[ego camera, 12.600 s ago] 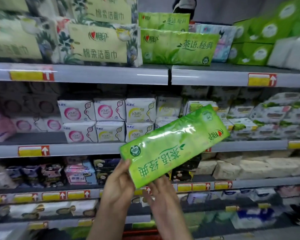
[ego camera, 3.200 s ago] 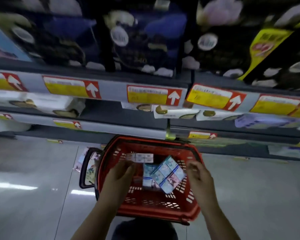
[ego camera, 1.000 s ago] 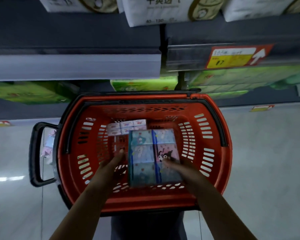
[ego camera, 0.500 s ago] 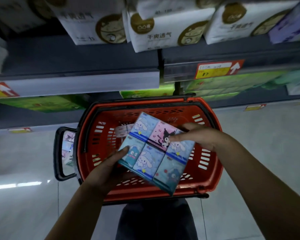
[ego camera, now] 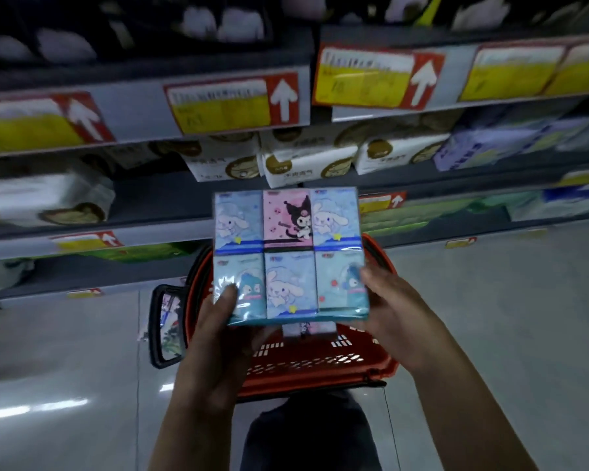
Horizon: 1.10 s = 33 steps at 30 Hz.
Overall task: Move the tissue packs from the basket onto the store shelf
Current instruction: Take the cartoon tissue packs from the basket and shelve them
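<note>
A flat cartoon-printed tissue pack (ego camera: 288, 253), blue with one pink panel, is held upright above the red basket (ego camera: 320, 365). My left hand (ego camera: 218, 334) grips its lower left corner, thumb on the front. At the lower right corner, my right hand (ego camera: 391, 307) holds the pack with fingers curled round its edge. Below the pack, a small part of another pack (ego camera: 306, 329) shows inside the basket. The rest of the basket's inside is hidden by the pack and my hands.
Grey store shelves (ego camera: 143, 107) with yellow and red price tags run across the top. White packs (ego camera: 306, 164) fill the shelf behind the held pack, green packs (ego camera: 140, 253) the lowest one. The basket's black handle (ego camera: 164, 324) sticks out left over the grey floor.
Both hands have lifted the cartoon pack out of the basket and turned it upright and square to the view. The view has tilted up toward the shelves.
</note>
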Each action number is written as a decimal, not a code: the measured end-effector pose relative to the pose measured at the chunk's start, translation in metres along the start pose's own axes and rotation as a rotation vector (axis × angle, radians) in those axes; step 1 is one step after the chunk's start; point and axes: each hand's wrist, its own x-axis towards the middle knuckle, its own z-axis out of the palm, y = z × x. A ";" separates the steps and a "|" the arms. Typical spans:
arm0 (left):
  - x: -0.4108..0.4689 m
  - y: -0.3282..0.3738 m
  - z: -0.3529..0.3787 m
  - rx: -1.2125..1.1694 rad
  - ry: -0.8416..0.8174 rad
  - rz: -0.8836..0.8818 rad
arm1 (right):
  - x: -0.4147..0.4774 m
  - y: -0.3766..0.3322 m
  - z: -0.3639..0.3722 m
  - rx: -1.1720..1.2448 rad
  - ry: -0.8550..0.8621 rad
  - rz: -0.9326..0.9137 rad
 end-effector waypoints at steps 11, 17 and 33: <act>-0.131 0.084 0.070 0.212 -0.156 0.141 | -0.120 -0.081 0.065 0.137 -0.097 -0.224; -0.207 0.125 0.111 0.306 -0.221 0.222 | -0.186 -0.128 0.103 0.159 -0.143 -0.278; -0.323 0.199 0.212 0.429 -0.386 0.565 | -0.306 -0.251 0.169 0.030 -0.235 -0.585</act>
